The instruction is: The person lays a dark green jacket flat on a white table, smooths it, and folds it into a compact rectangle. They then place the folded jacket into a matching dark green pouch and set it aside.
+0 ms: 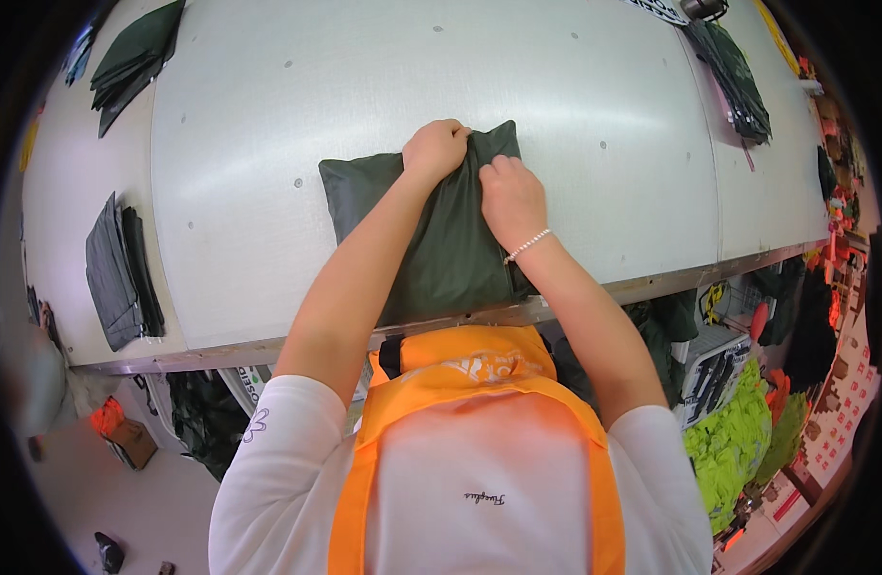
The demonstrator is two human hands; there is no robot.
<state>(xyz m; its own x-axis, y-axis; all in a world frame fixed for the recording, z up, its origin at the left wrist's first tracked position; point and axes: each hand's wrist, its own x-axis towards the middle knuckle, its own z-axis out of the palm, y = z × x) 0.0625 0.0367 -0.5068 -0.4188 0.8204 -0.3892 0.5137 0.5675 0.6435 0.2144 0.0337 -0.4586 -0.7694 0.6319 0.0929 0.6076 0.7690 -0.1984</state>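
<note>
A dark green fabric pouch or folded garment lies on the pale metal-topped table, close to its front edge. My left hand is closed at its far edge, the fingertips gathering the cloth there. Just to the right, my right hand, with a beaded bracelet at the wrist, pinches the same piece near its upper right side. The fabric is creased between the two hands. Whether it is a bag or a folded garment cannot be made out.
Stacks of dark green folded pieces sit at the left, far left and far right of the table. Below the table's right side are a grey crate and bright yellow-green garments. A cardboard box stands on the floor at left.
</note>
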